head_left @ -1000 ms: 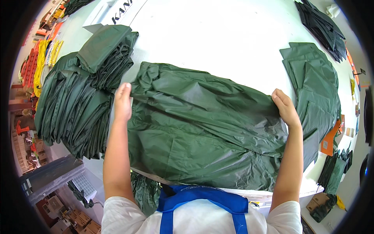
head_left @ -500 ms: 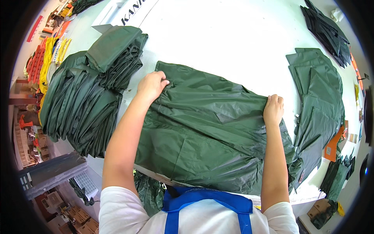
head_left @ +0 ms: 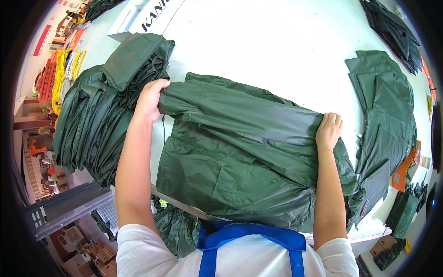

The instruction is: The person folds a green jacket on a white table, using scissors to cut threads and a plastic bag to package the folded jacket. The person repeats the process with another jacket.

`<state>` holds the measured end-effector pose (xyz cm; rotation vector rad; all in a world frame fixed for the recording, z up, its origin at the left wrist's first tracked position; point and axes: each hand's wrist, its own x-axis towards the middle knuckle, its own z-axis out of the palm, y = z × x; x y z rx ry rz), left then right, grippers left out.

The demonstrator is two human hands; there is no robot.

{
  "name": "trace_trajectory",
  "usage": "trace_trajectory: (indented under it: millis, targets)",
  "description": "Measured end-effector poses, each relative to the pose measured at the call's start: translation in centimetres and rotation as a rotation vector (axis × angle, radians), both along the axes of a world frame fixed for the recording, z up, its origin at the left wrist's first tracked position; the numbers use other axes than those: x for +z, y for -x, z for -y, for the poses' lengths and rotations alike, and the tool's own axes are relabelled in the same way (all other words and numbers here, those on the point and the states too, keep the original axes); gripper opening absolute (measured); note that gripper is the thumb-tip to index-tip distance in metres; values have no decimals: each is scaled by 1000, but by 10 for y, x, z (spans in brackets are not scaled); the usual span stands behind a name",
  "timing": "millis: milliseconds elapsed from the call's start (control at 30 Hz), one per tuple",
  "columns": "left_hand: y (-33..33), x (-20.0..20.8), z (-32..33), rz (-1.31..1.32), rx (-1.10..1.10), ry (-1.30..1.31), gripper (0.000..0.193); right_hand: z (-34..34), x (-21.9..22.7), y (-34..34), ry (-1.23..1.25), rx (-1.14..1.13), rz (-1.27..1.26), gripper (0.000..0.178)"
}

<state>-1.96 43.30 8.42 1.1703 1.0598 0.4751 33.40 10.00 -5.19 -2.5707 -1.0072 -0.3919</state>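
Note:
A dark green, shiny waterproof garment [head_left: 258, 173] lies spread and creased over the white table, its lower part reaching the near edge. My left hand [head_left: 151, 99] is closed on the left end of its upper fold, which is drawn out past the layers underneath. At the fold's right side, my right hand [head_left: 329, 131] pinches the fabric with bent fingers. Behind the pulled fold, the far edge of a lower layer shows. Just left of my left hand rises a stack of folded green garments [head_left: 134, 60]. What the fabric's hidden layers look like I cannot make out.
A larger pile of green garments [head_left: 90, 129] sits at the left, and overlapping green pieces [head_left: 383, 97] fan along the right. Black folded pieces [head_left: 390, 34] lie far right, a white box [head_left: 134, 21] far left. More green fabric [head_left: 177, 228] hangs below the near table edge.
My left hand has moved left, stretching the upper fold outward toward the stack. My right hand keeps its hold, shifted slightly right in the view.

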Motion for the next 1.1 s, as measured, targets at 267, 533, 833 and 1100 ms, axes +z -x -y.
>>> trace_trajectory:
  millis: [267, 533, 833, 1100]
  targets:
    - [-21, -58, -19, -304, -197, -305, 17, -1, -1, -2, 20, -15, 16, 16]
    - [-59, -103, -21, -715, -264, -1216, 38, 5, -2, -12, 40, -1, -61, 14]
    - [-52, -40, -51, -904, -1014, -1186, 19, 32, 143, -23, 348, 435, -597, 30]
    - [151, 4, 107, -467, -616, -1741, 25, 191, 178, 145, 130, 746, -371, 21]
